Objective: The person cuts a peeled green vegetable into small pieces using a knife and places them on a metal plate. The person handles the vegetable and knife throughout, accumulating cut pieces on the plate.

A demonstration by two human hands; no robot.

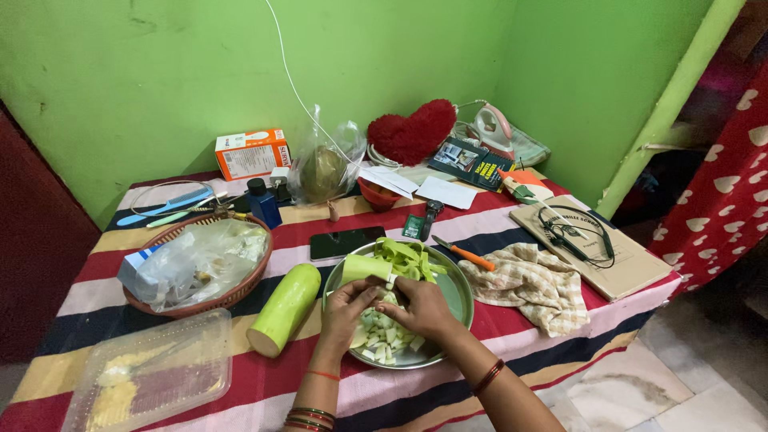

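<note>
My left hand [346, 308] and my right hand [422, 308] meet over a round steel plate [459, 294] on the striped table. Both are curled over the pale green cut pieces [382, 336] heaped in the plate; what the fingers hold is hidden, though a small white bit shows between them. A peeled chunk of gourd [365, 266] and a pile of green peel strips [408, 256] lie at the plate's far side. A longer piece of bottle gourd [284, 309] rests on the cloth just left of the plate.
An orange-handled knife [466, 255] and a checked cloth [532, 284] lie right of the plate. A woven basket [240, 290] with plastic bags sits left, a clear plastic box [152, 372] in front of it. A phone [346, 242], bottle, carton, book and headset crowd the back.
</note>
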